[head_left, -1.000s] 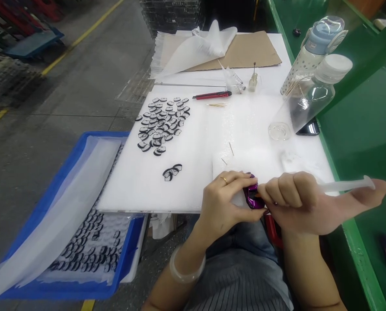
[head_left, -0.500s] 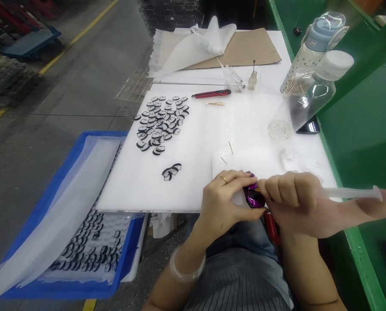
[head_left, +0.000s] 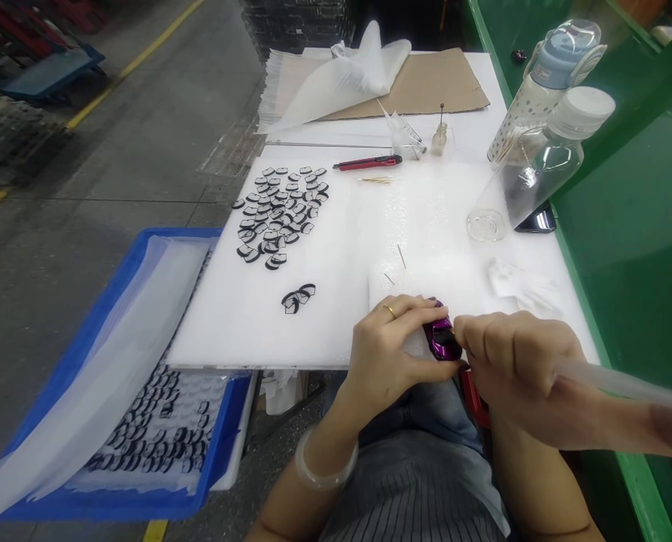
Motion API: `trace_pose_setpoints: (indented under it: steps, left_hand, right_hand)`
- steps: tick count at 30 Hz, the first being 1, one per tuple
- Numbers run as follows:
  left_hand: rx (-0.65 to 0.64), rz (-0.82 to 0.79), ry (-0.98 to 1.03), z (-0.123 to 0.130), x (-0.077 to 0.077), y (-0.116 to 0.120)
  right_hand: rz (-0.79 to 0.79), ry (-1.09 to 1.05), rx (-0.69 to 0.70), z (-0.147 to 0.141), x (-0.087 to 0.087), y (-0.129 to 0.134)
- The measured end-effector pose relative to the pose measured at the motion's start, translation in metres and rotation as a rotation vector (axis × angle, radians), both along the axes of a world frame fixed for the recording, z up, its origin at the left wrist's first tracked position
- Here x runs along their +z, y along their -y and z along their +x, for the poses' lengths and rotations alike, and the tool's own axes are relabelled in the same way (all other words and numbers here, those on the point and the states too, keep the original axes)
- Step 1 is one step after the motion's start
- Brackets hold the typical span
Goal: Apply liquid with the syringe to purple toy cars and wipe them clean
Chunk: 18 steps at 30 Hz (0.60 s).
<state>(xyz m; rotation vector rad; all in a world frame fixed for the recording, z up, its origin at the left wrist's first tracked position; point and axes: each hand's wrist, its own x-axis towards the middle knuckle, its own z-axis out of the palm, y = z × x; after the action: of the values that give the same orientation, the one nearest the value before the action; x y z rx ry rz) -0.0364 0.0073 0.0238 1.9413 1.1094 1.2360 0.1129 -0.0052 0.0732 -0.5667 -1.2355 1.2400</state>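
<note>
My left hand (head_left: 389, 346), with a ring and a clear bracelet, grips a small shiny purple part (head_left: 444, 340) between fingers and thumb at the table's front edge. My right hand (head_left: 524, 361) is wrapped round a white plastic syringe (head_left: 612, 376), whose plunger rod sticks out to the right with the thumb stretched along it. The syringe's tip is at the purple part's right side, mostly hidden by my fingers. To the left on the white table (head_left: 347, 271) lie a small cluster (head_left: 298, 299) and a larger spread of black-edged pieces (head_left: 282, 214).
Toothpicks (head_left: 376, 180), a red cutter knife (head_left: 368, 162) and a small vial (head_left: 439, 140) lie farther back. Two bottles (head_left: 539, 165) and a phone (head_left: 537, 220) stand right, by a green wall (head_left: 623, 211). A blue tray (head_left: 126, 508) of similar pieces is lower left.
My right hand has turned and shifted slightly right and down, and the plunger end has swung toward the right edge, blurred. My left hand and the purple part have barely moved.
</note>
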Motion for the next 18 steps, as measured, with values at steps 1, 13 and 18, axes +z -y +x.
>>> trace_pose_setpoints:
  steps: [1,13,18]
  left_hand:
    - [-0.001,-0.002,0.0,0.0,0.0,0.0]
    - [0.002,0.016,-0.045,0.001,0.001,0.002]
    - [-0.034,0.013,-0.079,-0.001,0.0,0.001]
  right_hand:
    - [-0.011,0.046,-0.019,0.0,0.003,0.002]
    - [-0.163,0.268,-0.128,-0.006,0.018,0.014]
    - [-0.134,0.368,-0.185,0.002,0.024,0.008]
